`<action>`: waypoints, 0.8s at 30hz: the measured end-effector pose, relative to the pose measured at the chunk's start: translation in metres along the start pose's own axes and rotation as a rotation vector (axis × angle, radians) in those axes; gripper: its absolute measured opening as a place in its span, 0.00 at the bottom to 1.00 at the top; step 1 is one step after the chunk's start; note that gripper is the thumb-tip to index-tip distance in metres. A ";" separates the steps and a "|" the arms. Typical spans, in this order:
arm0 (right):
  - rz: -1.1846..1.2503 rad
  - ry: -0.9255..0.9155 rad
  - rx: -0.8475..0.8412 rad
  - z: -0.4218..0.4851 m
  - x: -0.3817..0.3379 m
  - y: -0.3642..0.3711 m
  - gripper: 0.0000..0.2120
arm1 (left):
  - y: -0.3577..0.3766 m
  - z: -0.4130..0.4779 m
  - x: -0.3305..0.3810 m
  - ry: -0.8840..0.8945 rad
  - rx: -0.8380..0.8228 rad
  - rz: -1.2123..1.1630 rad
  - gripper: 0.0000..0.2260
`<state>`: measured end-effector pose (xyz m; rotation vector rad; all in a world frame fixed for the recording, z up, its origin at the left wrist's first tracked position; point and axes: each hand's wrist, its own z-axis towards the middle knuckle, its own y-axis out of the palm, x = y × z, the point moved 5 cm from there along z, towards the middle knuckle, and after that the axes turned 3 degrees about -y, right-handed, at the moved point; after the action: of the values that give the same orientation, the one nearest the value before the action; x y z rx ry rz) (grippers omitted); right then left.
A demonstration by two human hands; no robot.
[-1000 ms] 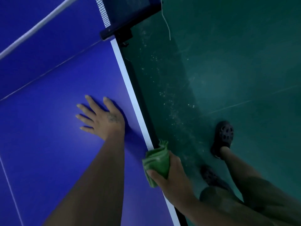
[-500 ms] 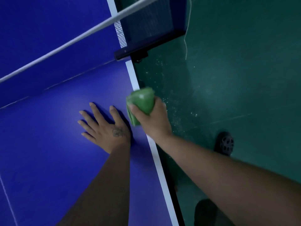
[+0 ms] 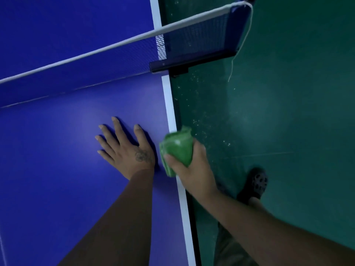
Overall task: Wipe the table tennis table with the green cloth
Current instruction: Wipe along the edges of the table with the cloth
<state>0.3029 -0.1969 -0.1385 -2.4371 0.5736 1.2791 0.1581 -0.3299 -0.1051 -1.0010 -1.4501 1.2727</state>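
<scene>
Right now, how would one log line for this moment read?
left hand: flat on table | right hand: grips cloth at table edge

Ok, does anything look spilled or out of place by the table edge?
Yes: pale specks are scattered over the green floor beside the table, like dust or crumbs. A loose white cord dangles from the net post. Nothing else stands out.

Blue table tennis table (image 3: 57, 169) with white edge line, bunched green cloth (image 3: 177, 149) over its right edge
</scene>
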 end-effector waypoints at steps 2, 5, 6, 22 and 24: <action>0.054 0.041 0.000 -0.033 0.020 0.001 0.34 | 0.002 0.001 -0.001 0.003 0.002 0.002 0.33; 0.144 0.087 0.037 -0.040 0.025 0.013 0.31 | 0.003 0.001 -0.003 0.007 0.008 0.004 0.32; 0.128 0.098 0.075 -0.033 0.018 0.016 0.33 | 0.003 0.001 -0.003 0.007 0.013 0.007 0.32; -0.061 -0.005 0.138 0.074 -0.064 0.013 0.36 | 0.004 0.002 -0.006 0.025 0.064 0.008 0.32; -0.058 0.019 0.139 0.037 -0.044 0.010 0.35 | 0.006 0.002 -0.006 0.029 0.070 0.002 0.32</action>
<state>0.2494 -0.1798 -0.1226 -2.3366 0.5725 1.1537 0.1578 -0.3353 -0.1118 -0.9706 -1.3736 1.2957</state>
